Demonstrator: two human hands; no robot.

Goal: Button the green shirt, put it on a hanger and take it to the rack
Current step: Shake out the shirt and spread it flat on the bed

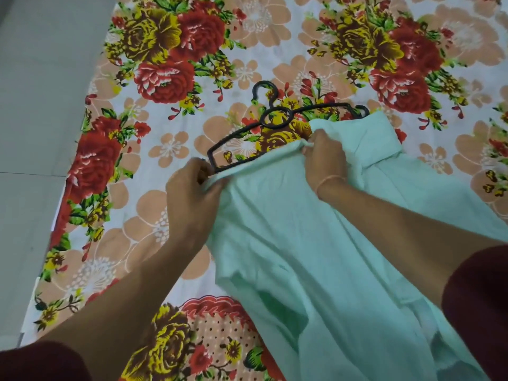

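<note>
Now both hands, left (pixel 189 199) & right (pixel 324 158), pinch green shirt (pixel 316 257) edge over black hanger (pixel 275 122).

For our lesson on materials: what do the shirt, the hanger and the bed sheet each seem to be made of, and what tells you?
Shirt: soft, matte woven cloth, probably cotton; it folds and creases where each hand grips.
Hanger: black, slightly glossy, thin rigid bars with moulded loops; likely plastic, possibly coated metal.
Bed sheet: printed fabric, matte, lying flat with a flower pattern.

place: home bedroom | evidence: bed under floral bedsheet (pixel 192 64) filling the view; plain grey tiled floor (pixel 35 105) at 9 o'clock; black clothes hanger (pixel 275 121) at 12 o'clock
</note>
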